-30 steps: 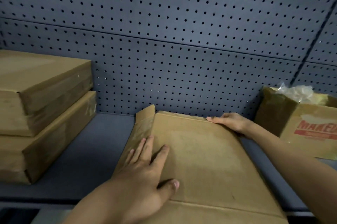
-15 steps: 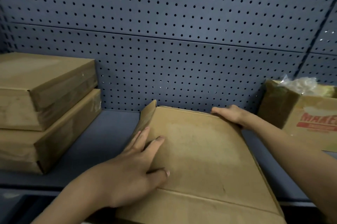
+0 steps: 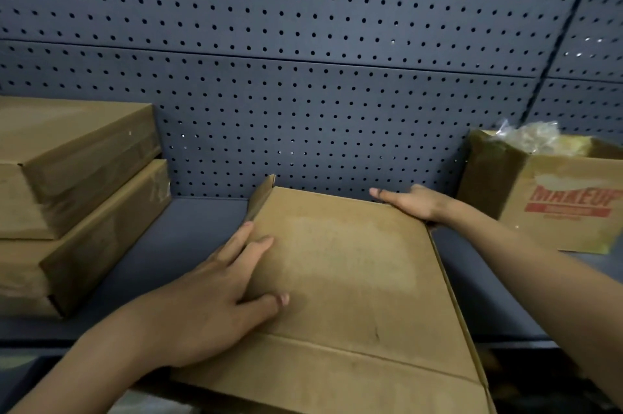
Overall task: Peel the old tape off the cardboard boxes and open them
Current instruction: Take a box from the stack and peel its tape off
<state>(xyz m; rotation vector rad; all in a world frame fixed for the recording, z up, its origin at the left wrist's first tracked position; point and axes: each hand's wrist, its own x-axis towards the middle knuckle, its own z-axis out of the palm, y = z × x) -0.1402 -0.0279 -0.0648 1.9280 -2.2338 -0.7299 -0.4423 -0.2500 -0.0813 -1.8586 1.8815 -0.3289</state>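
Observation:
A flat brown cardboard box (image 3: 350, 278) lies on the blue shelf in front of me, its near end hanging over the shelf edge. A narrow side flap (image 3: 261, 196) stands up at its far left corner. My left hand (image 3: 215, 292) lies on the box's left edge, fingers straight, thumb on the top face. My right hand (image 3: 408, 203) rests at the far right corner, fingers extended along the back edge. No tape is plainly visible on this box.
Two flat cardboard boxes (image 3: 67, 191) are stacked at the left. An open box printed MAKEUP (image 3: 556, 198) with a plastic bag inside stands at the right. A blue pegboard wall (image 3: 303, 76) closes the back. The blue shelf (image 3: 175, 245) shows between the boxes.
The side flap has folded from lying outward to standing nearly upright. My left hand slid to the box's left edge. The right hand stayed at the far corner.

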